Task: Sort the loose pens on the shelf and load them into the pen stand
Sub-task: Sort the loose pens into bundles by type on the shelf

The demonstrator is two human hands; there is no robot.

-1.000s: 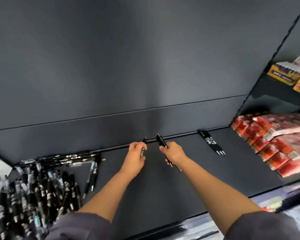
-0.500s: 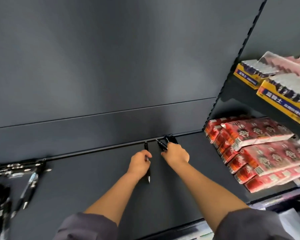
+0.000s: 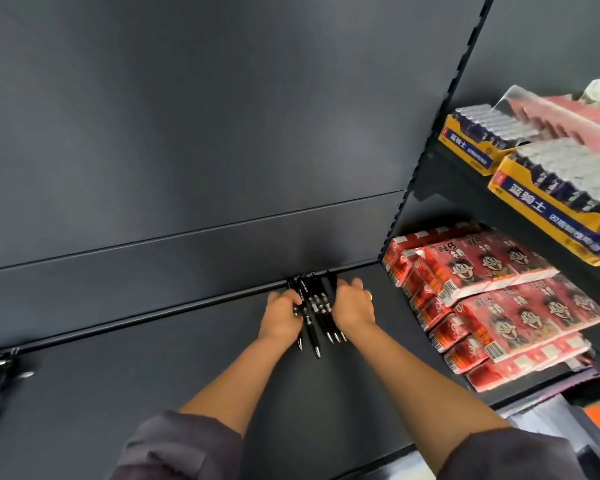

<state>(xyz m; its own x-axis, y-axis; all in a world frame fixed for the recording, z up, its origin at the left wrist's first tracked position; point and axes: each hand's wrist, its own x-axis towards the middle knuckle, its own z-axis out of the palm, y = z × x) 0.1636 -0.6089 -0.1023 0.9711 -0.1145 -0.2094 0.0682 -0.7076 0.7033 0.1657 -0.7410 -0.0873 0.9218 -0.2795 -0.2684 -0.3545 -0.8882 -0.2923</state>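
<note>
Pens: black plastic click pens [image 3: 314, 308] bunched at the back edge of the dark grey metal shelf [image 3: 153, 393], long axis 12-to-6, tips at 6.
Left hand [image 3: 280, 318]: at their 9 o'clock, fingers [image 3: 293, 301] curled on the outermost pens.
Right hand [image 3: 354, 306]: at their 3 o'clock, against them; I cannot tell its grip.

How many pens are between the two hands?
5 pens, side by side at the back of the shelf: two by the left hand, three by the right hand; others may be hidden.
</note>
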